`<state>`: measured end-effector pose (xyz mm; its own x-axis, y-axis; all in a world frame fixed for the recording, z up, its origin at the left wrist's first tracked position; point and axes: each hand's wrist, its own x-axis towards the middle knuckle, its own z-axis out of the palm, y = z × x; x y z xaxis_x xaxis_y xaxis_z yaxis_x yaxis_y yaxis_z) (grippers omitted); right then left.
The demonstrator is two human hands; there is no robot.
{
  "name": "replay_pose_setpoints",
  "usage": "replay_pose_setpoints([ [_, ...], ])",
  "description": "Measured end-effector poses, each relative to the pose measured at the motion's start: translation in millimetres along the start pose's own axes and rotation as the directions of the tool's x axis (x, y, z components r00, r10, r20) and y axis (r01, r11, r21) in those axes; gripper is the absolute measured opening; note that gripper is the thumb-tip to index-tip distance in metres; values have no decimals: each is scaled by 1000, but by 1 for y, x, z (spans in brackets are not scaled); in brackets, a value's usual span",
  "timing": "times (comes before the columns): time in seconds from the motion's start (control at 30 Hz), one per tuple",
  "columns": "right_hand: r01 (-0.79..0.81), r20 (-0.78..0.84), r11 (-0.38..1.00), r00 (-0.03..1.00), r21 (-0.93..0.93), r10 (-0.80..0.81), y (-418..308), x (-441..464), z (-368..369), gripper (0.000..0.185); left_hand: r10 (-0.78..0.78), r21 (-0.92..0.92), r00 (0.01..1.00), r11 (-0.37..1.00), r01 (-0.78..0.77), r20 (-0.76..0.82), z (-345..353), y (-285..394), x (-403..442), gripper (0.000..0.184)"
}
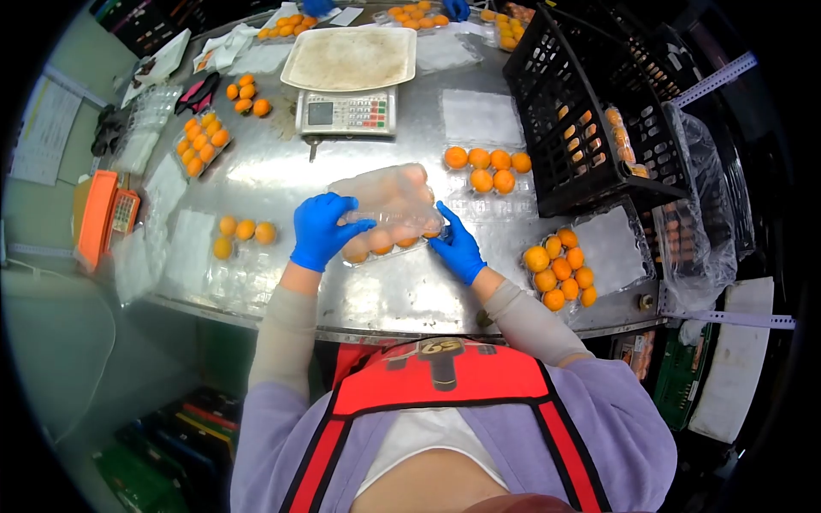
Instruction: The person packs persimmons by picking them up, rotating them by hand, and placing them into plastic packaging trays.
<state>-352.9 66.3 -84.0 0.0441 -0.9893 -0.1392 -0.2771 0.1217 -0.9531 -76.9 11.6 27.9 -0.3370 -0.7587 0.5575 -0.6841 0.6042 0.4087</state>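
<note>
A clear plastic clamshell (389, 209) of orange fruit lies on the metal table, its lid down over the fruit or nearly so. My left hand (327, 229), in a blue glove, is at the pack's left side, thumb and fingers apart around the lid's edge. On the pack's right side, my right hand (458, 246), also gloved in blue, touches the edge near the front corner with its fingers spread. Open trays with fruit stand on both sides: one (244, 235) at the left, one (560, 269) at the right, and another (492, 167) behind my right hand.
A weighing scale (346, 111) stands behind the pack. A black crate (590, 128) holding packs is at the right. Loose fruit (248, 94), a filled tray (203, 144) and an orange device (101, 214) are at the left. Another person's blue gloves (456, 9) show at the far edge.
</note>
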Motion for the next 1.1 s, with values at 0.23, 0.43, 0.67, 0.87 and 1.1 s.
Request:
replay_pose_setpoints([
  [0.23, -164, -47, 957, 986, -241, 157, -15, 0, -1, 61, 9, 8, 999, 1000, -8, -44, 4, -4, 12, 32],
  [0.43, -101, -157, 981, 985, -165, 75, 7, 5, 10, 56, 10, 48, 1000, 999, -10, -3, -4, -3, 26, 30],
  [0.67, -302, -71, 951, 949, 74, 307, 15, 5, 5, 36, -3, -131, 999, 991, -2, -40, 6, -4, 19, 34],
  [0.87, -373, -103, 919, 927, -128, 361, 26, 11, 6, 34, -744, -732, 624, 560, 388, -238, 22, -76, 15, 26],
  [1.1, -437, 54, 847, 895, 302, 443, -10, -41, 0, 14, -761, -295, 593, 648, 702, -263, 17, -95, -11, 79],
])
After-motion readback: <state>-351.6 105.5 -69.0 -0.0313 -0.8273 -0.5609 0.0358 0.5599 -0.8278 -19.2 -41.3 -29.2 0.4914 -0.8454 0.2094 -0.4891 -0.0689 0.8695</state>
